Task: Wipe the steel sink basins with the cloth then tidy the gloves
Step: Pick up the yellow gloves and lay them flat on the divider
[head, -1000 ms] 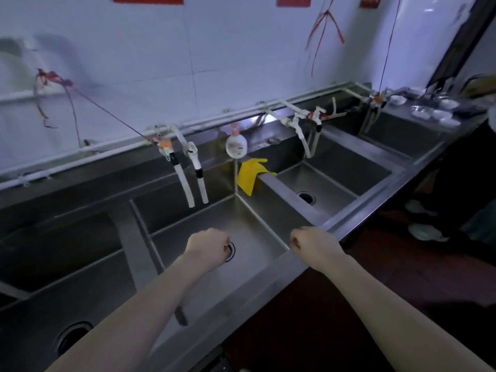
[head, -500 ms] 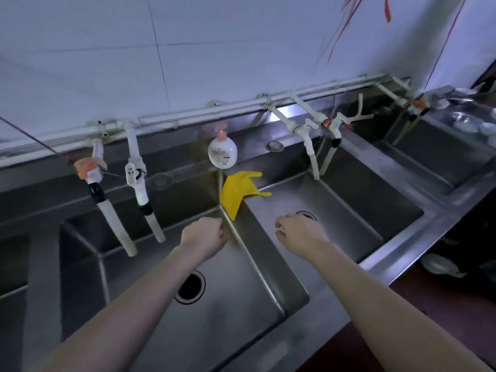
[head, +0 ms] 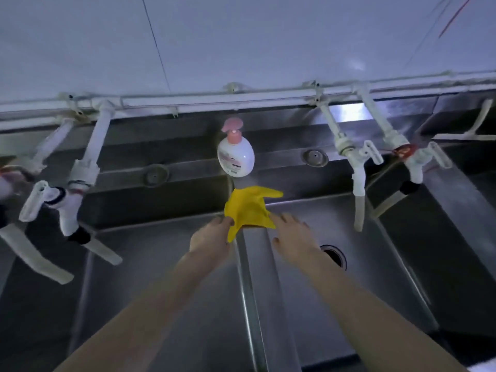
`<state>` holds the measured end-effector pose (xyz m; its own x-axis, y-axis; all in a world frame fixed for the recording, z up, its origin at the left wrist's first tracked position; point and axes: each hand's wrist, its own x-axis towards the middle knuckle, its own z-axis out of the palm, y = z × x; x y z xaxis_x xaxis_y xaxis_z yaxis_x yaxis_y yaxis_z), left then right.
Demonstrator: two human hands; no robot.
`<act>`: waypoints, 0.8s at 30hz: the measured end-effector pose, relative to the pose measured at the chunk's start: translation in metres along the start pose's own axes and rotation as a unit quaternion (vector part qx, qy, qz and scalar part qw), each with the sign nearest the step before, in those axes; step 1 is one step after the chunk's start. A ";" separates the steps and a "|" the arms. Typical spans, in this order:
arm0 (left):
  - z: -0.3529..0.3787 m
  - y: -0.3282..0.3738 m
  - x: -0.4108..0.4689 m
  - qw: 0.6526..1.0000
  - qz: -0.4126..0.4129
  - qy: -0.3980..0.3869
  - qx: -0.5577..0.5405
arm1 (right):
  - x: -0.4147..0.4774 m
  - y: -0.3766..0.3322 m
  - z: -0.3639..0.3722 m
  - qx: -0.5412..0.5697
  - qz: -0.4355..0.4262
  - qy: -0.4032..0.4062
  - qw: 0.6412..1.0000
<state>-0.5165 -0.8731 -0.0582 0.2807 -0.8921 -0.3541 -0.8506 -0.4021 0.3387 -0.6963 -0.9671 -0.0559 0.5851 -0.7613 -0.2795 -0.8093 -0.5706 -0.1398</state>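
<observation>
A yellow rubber glove (head: 249,206) lies draped over the steel divider (head: 251,291) between two sink basins, its fingers pointing right. My left hand (head: 210,237) is at the glove's lower left edge, fingertips touching it; whether it grips the glove is unclear. My right hand (head: 294,237) reaches in from the right with fingers spread, fingertips at the glove's lower right corner. The left basin (head: 150,277) and the right basin (head: 375,264) with its round drain (head: 334,255) lie below my arms. No cloth is visible.
A white soap bottle with a pink pump (head: 235,153) stands on the back ledge just behind the glove. White plastic taps (head: 358,170) hang over the right basin, and others (head: 72,194) over the left. A white pipe (head: 241,102) runs along the tiled wall.
The view has closed in on the sinks. Both hands have moved forward from the front rim to the yellow glove, and the right hand's fingers have spread.
</observation>
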 end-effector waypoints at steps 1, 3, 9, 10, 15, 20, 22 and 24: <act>0.007 0.005 0.009 1.000 -0.010 -0.010 -0.001 | 0.009 0.006 0.007 -0.004 -0.012 -0.001 1.000; 0.021 0.015 0.026 0.999 -0.035 -0.003 -0.005 | 0.025 0.017 0.020 -0.020 -0.042 0.004 0.999; 0.039 0.029 0.051 0.995 -0.060 0.061 -0.059 | 0.054 0.028 0.036 0.022 -0.126 0.030 0.991; 0.039 0.028 0.052 0.994 -0.060 0.064 -0.059 | 0.056 0.027 0.035 0.037 -0.127 0.032 0.991; 0.033 0.022 0.047 0.992 -0.044 0.112 -0.039 | 0.061 0.024 0.028 0.023 -0.134 0.042 0.990; 0.016 0.008 0.022 0.986 -0.002 0.169 -0.011 | 0.048 0.020 0.013 -0.032 -0.206 0.092 0.974; 0.006 -0.002 0.003 0.982 0.022 0.188 0.003 | 0.036 0.011 0.005 -0.041 -0.226 0.101 0.968; -0.001 -0.012 -0.021 0.979 0.040 0.201 0.013 | 0.021 -0.003 0.000 -0.040 -0.232 0.100 0.967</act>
<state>-0.5122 -0.8499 -0.0538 0.3599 -0.9318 0.0472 -0.8872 -0.3261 0.3264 -0.6817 -0.9818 -0.0620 0.8889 -0.4579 -0.0147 -0.4558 -0.8805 -0.1305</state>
